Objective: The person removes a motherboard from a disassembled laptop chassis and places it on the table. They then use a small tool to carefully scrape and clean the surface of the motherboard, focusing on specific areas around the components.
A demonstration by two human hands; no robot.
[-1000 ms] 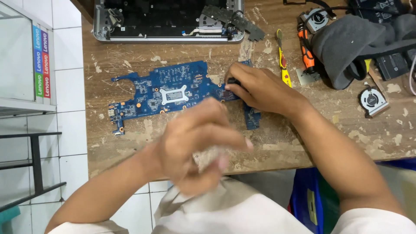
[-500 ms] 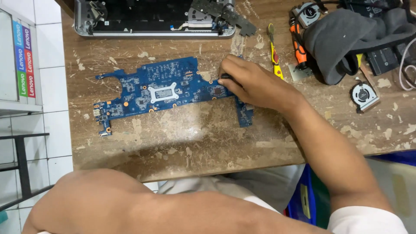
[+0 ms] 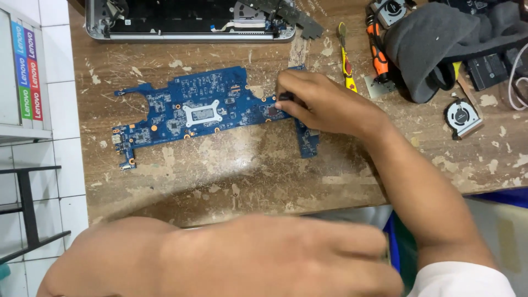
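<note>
A blue laptop motherboard [image 3: 198, 110] lies flat on the worn wooden table [image 3: 242, 170], with a pale square socket frame near its middle. My right hand [image 3: 324, 104] rests on the board's right end, fingertips pinched on a small dark part [image 3: 286, 98] there. My left hand [image 3: 286, 258] is low in the view, close to the camera and blurred, below the table's front edge. I see nothing in it, and its fingers are not clearly visible.
An opened silver laptop base [image 3: 187, 22] sits at the table's far edge. A yellow-handled tool [image 3: 346, 60] and an orange screwdriver [image 3: 377, 55] lie right of the board. A grey cloth [image 3: 440, 44], a small cooling fan [image 3: 462, 116] and dark parts crowd the far right. White tiled wall at left.
My left hand has dropped from over the table's front down towards my lap and now fills the bottom of the view. My right hand stays on the board's right end.
</note>
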